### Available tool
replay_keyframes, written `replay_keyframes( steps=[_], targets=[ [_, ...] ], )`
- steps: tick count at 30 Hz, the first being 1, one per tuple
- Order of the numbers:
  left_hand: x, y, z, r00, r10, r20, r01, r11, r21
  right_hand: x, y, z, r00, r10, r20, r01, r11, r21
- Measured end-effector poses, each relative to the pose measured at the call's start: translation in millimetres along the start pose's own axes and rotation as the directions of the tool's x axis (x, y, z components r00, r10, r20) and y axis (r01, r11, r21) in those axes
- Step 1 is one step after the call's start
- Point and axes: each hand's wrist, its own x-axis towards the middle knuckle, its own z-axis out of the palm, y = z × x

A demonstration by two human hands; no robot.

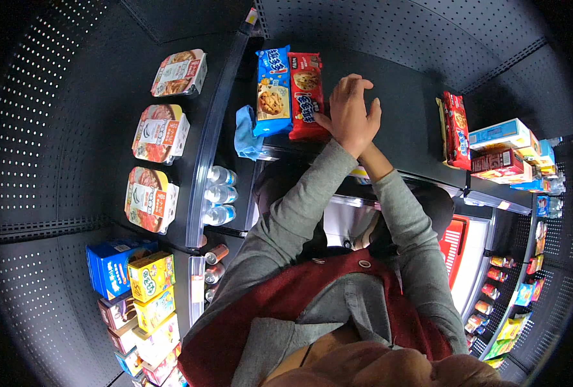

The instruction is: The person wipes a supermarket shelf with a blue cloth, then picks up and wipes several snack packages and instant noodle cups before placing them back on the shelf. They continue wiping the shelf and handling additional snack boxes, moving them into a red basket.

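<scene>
On the black shelf point(410, 116), the red cookie bag point(306, 84) has a blue cookie bag point(273, 80) at its left and, at its right, the left hand point(351, 116), grip spread, mostly hiding the right hand point(367, 153), whose grip I can't tell.

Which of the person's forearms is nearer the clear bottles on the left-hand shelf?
Left. The left forearm is right of the bottles; the right forearm is farther right, beyond the left one.

2 cookie packs point(274, 84) lie side by side on the shelf point(405, 109), right of 3 tubs point(160, 133).
</scene>
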Motion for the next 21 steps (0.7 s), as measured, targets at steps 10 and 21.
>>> replay_keyframes(
  steps=[10, 21],
  targets=[
    [1, 3, 0, 0.999, 0.002, -0.045, -0.005, 0.999, -0.050, 4, 2, 2, 1.000, 0.011, 0.009, -0.011, 1.000, 0.013],
    [9, 15, -20, 0.989, 0.073, -0.131, -0.085, 0.992, -0.088, -6, 7, -20, 0.969, 0.239, 0.058, -0.234, 0.831, 0.505]
  ],
)
